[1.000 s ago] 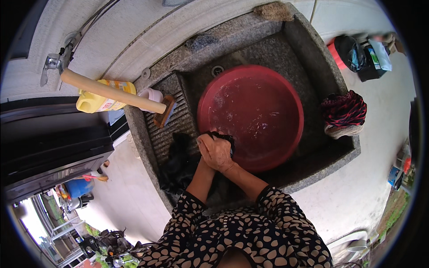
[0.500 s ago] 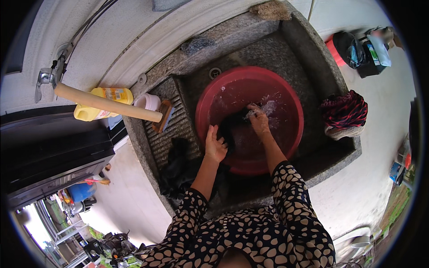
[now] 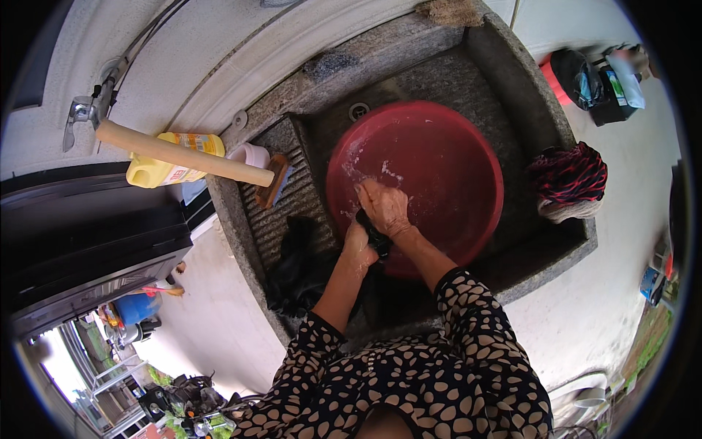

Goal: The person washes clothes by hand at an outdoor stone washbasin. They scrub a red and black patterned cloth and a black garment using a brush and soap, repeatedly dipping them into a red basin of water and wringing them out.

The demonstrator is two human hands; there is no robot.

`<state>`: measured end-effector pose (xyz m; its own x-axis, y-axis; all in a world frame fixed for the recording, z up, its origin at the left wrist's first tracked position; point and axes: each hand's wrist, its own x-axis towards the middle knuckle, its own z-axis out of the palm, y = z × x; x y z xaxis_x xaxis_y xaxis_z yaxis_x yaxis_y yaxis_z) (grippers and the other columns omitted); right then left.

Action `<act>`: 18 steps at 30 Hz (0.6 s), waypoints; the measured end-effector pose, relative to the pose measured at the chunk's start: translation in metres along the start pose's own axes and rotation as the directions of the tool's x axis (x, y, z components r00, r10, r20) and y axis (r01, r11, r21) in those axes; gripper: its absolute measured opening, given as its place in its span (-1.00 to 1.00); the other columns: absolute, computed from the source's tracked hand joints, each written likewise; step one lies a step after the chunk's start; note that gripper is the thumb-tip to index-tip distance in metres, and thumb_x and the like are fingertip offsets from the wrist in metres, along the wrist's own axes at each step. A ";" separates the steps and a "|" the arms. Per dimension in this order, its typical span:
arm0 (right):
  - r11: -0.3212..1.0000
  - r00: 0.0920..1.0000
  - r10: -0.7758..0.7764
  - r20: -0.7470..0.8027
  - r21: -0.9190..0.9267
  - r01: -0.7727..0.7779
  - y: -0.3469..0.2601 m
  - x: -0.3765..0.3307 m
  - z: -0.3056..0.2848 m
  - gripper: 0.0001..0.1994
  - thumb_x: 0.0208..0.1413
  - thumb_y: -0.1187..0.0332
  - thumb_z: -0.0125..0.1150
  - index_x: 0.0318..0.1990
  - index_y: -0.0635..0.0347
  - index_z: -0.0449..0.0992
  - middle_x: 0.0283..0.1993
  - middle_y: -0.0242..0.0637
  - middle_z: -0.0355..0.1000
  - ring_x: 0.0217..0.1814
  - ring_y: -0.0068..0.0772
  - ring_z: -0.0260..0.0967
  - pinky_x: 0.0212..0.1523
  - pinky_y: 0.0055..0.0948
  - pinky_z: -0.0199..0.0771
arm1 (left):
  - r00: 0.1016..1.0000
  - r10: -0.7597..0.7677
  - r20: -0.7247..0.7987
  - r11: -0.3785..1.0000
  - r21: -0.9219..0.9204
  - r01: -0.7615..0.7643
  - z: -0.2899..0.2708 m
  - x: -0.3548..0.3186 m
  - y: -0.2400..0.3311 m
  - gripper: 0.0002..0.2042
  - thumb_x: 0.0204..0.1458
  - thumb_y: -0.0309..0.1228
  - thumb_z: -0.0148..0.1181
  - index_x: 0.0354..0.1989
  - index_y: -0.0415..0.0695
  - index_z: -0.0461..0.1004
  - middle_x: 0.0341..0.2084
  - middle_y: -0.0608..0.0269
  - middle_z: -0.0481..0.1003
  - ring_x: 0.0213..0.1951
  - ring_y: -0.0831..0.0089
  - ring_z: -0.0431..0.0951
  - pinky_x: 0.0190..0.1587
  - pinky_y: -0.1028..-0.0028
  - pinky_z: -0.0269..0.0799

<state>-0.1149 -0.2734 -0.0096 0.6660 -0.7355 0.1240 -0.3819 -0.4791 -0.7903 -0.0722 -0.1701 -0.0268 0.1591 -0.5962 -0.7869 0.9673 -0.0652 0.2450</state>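
Observation:
Over the near left part of a red plastic basin (image 3: 490,212), both my hands are closed on a wet black cloth (image 3: 375,235). My left hand (image 3: 358,247) grips it from below, at the basin's rim. My right hand (image 3: 384,207) is a fist just above and to the right, its knuckles up. Only a short dark length of the cloth shows between them. Water with streaks of foam lies in the basin. Beside my left forearm, a heap of dark wet fabric (image 3: 296,271) rests on the sink's ribbed washboard.
The stone sink (image 3: 545,95) surrounds the basin. On its left side are a wooden-backed brush (image 3: 274,179), a pale pink tub (image 3: 248,155) and a yellow jug (image 3: 142,172). A tan pipe (image 3: 186,159) reaches in from the tap (image 3: 82,110). Red-black knitted fabric (image 3: 570,172) sits on the right rim.
My right hand has moved left and nearer, closing beside my left hand. The left hand's spread fingers have closed on the black cloth, which is now bunched up. Splashing by the right hand has stopped.

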 end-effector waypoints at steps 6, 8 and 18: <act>0.832 0.952 0.290 0.101 -0.517 -0.199 0.123 -0.010 -0.048 -0.86 0.11 0.29 0.03 -0.19 0.01 0.41 -0.08 0.04 0.35 -0.22 0.10 0.45 -0.32 -0.07 0.50 | 0.948 0.099 0.303 0.751 0.602 -0.271 0.053 -0.037 0.001 -0.55 0.09 -0.15 0.14 0.05 -0.19 0.32 -0.07 0.27 0.38 0.04 0.45 0.31 0.08 0.46 0.22; 0.694 0.945 0.309 0.110 -0.705 -0.145 0.138 -0.023 -0.059 -0.83 0.10 0.33 0.03 -0.15 -0.01 0.43 0.06 0.02 0.24 -0.08 0.07 0.42 -0.24 -0.08 0.50 | 0.916 0.232 0.328 0.228 0.897 -0.379 0.047 -0.055 -0.004 -0.52 0.06 -0.13 0.15 0.08 -0.13 0.30 -0.02 0.20 0.35 0.08 0.32 0.27 0.11 0.36 0.17; 0.738 0.562 0.301 0.771 -0.561 0.375 -0.010 0.003 -0.012 -0.75 0.00 0.35 0.12 -0.12 0.00 0.54 -0.08 -0.22 0.46 -0.04 -0.26 0.44 -0.23 -0.05 0.40 | 0.857 0.313 0.409 -0.783 0.622 -0.011 -0.016 -0.109 -0.023 -0.49 -0.22 -0.30 0.30 -0.01 -0.08 0.36 -0.08 0.05 0.29 0.03 0.14 0.25 0.01 0.16 0.13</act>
<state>-0.1172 -0.2768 0.0056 0.7532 -0.1883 -0.6303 -0.3919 -0.8980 -0.2001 -0.1084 -0.0912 0.0442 0.3584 -0.8588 -0.3661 -0.8817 -0.4403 0.1695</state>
